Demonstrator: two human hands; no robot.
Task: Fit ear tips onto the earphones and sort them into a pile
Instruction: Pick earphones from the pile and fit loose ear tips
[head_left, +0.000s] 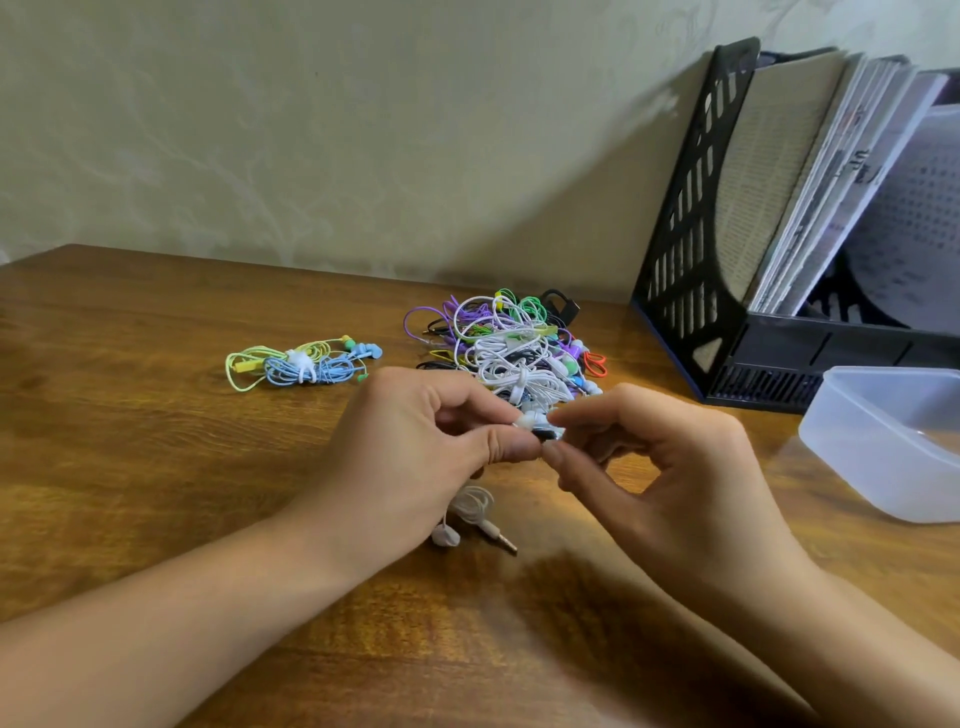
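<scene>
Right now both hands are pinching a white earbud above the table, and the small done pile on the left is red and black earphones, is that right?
Not quite. The head view shows the small pile on the left is yellow and blue earphones, not red and black. The rest holds: the left hand and right hand pinch a white earbud above the table.

White earphone pinched between both hands at centre, its coiled cable and plug hanging below; mixed-colour unsorted heap just beyond; yellow and blue bundled pair far left
</scene>
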